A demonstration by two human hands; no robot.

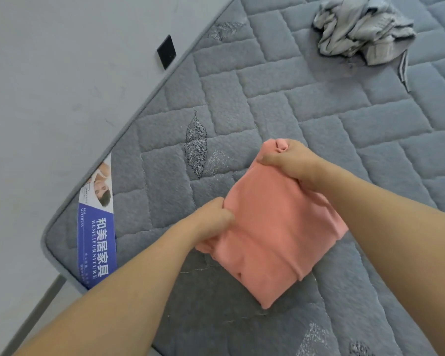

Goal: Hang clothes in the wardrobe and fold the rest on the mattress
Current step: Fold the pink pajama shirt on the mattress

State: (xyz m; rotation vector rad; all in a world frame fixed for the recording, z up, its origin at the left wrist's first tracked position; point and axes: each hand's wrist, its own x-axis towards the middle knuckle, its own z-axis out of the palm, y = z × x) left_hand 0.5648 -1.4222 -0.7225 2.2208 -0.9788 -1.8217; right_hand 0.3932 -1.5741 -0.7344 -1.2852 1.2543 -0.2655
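Both hands clamp a folded salmon-pink garment [272, 227] on the grey quilted mattress [344, 129]: the left hand [211, 222] pinches its left edge, the right hand [290, 163] grips the far corner. A crumpled grey garment [362, 29] lies well apart, bare quilting between. The mattress edge meets the wall on the left.

Soft matt cloth, smooth and faintly fleecy, in the salmon-pink garment [272, 227]. Quilted grey fabric with a fuzzy nap and stitched leaf patterns on the mattress [332, 119]. Glossy printed label [97, 227] along its edge. Thin, crumpled woven cloth in the grey garment [362, 29]. Matt painted wall [62, 60].
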